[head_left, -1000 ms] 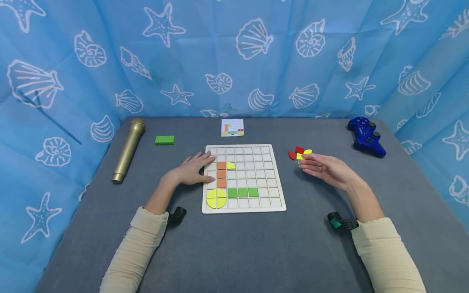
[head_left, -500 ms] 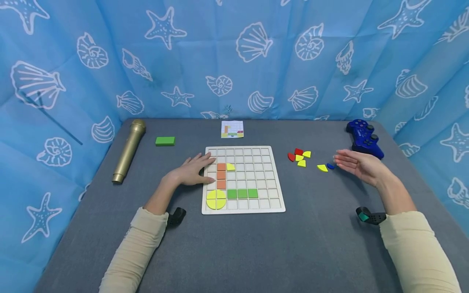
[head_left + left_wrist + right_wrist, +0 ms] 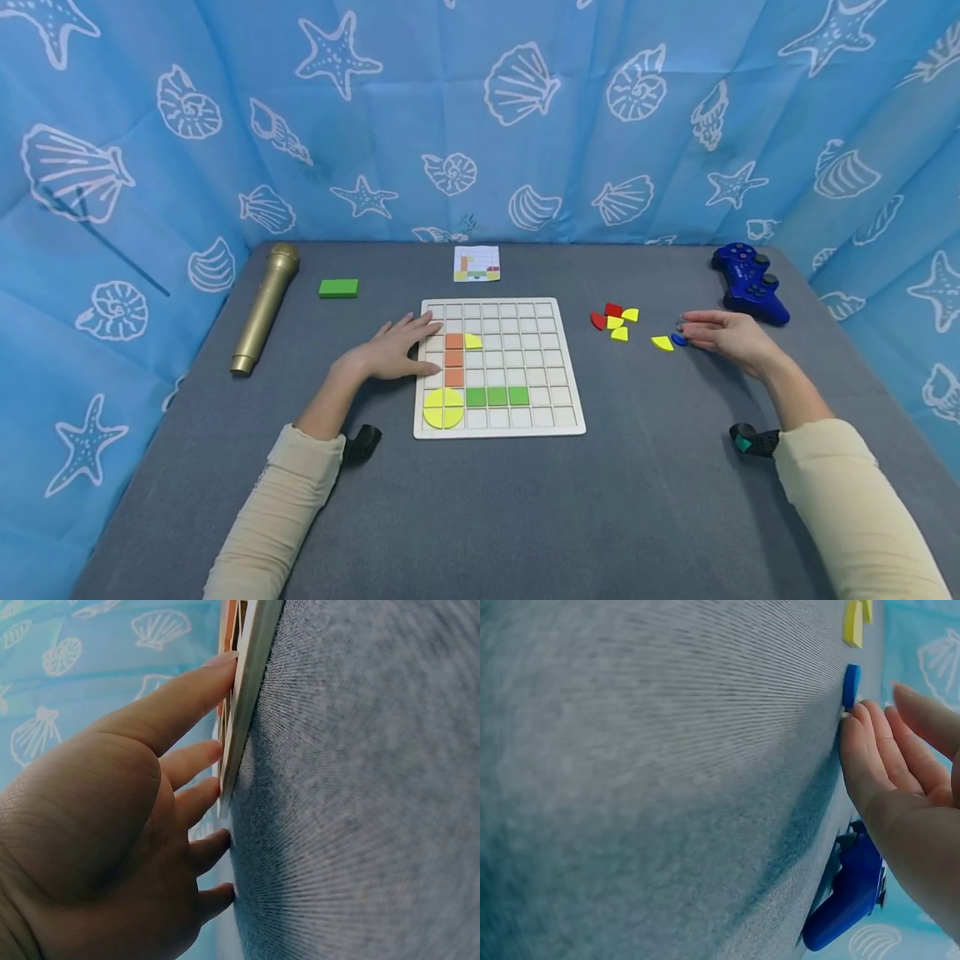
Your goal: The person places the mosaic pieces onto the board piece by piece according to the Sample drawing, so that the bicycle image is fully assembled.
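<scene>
My left hand (image 3: 386,348) rests with spread fingers on the left edge of a pale wooden grid board (image 3: 558,421); the thumb (image 3: 191,694) touches its rim in the left wrist view. On the board lie orange squares (image 3: 453,357), green squares (image 3: 497,396), a yellow circle of quarter pieces (image 3: 443,408) and one yellow quarter (image 3: 472,341). My right hand (image 3: 726,337) is low over the table, its fingertips at a small blue piece (image 3: 678,339), thumb apart from the fingers in the right wrist view. Beside the blue piece lies a yellow quarter piece (image 3: 662,343).
Loose red pieces (image 3: 613,309) and yellow pieces (image 3: 618,334) lie right of the board. Behind it is a printed pattern card (image 3: 476,263). A green block (image 3: 338,288) and gold microphone (image 3: 264,308) are at left, a blue game controller (image 3: 750,283) at right.
My right hand has moved right, off the loose pieces, exposing the yellow quarter and the blue piece, then come in closer to the blue piece. The left hand has stayed on the board.
</scene>
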Motion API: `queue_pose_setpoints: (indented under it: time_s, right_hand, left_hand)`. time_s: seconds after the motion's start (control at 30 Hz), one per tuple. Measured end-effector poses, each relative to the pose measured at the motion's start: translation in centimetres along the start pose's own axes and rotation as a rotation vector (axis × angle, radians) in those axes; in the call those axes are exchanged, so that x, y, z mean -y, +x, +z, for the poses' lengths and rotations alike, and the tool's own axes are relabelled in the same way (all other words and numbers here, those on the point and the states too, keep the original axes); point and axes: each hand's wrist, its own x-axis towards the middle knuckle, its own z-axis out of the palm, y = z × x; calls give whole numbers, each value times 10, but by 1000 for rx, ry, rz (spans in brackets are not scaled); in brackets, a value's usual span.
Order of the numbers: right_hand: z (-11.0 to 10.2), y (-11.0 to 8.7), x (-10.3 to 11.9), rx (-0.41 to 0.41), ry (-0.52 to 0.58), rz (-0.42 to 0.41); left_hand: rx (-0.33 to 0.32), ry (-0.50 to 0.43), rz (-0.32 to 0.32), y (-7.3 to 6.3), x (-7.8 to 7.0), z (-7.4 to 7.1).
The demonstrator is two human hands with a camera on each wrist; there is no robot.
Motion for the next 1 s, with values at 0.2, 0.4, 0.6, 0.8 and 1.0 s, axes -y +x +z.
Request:
queue_pose_setpoints:
  time_s: [0.2, 0.4, 0.6, 0.8, 1.0]
  right_hand:
    - [6, 1, -2, -43, -131, -72]
    - [11, 3, -6, -107, -178, -98]
    - [19, 2, -4, -173, -241, -115]
    - [24, 3, -2, -224, -309, -114]
    - [25, 4, -2, -249, -336, -70]
  left_hand:
    - [1, -8, 11, 0, 0, -1]
    - [7, -10, 15, 0, 1, 0]
    - [7, -5, 7, 0, 1, 0]
    - [9, -7, 9, -1, -1, 0]
    - [6, -3, 5, 0, -2, 0]
